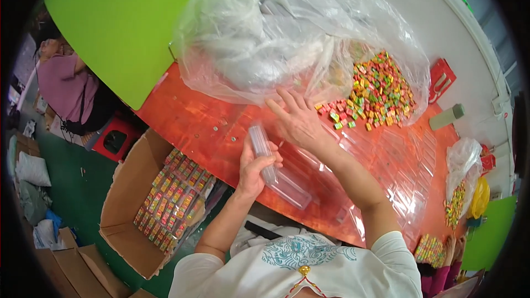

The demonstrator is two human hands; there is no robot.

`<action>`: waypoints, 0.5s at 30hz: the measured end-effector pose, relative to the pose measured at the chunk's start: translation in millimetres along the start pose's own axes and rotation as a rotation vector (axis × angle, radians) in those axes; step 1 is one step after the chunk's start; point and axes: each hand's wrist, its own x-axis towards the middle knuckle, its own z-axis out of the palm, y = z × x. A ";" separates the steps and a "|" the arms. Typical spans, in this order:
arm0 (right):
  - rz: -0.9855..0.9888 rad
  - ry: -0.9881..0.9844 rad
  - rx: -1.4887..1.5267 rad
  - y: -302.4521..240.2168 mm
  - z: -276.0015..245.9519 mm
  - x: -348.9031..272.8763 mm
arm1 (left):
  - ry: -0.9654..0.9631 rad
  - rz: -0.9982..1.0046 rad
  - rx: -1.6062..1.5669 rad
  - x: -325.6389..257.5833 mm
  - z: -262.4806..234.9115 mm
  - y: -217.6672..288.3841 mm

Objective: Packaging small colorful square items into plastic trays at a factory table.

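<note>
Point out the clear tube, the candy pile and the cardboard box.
clear tube point(264, 152): head view, upper part above the left hand.
candy pile point(381, 91): head view, middle of the heap.
cardboard box point(126, 193): head view, bare inner wall.

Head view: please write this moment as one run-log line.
left hand: holds clear plastic tube | right hand: open, reaching colourful small candies

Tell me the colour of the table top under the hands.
Orange-red, glossy table top; the head view shows it best.
</note>
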 end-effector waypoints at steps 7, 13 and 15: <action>-0.079 -0.168 -0.443 117.1 52.6 60.5 | 0.031 0.028 0.014 2.6 -20.3 23.8; 0.051 -0.042 -0.435 177.5 65.7 98.5 | 0.081 -0.004 0.067 37.1 -33.1 46.7; 0.070 -0.045 -0.392 176.8 65.2 109.1 | 0.023 0.032 0.237 69.1 -29.4 64.1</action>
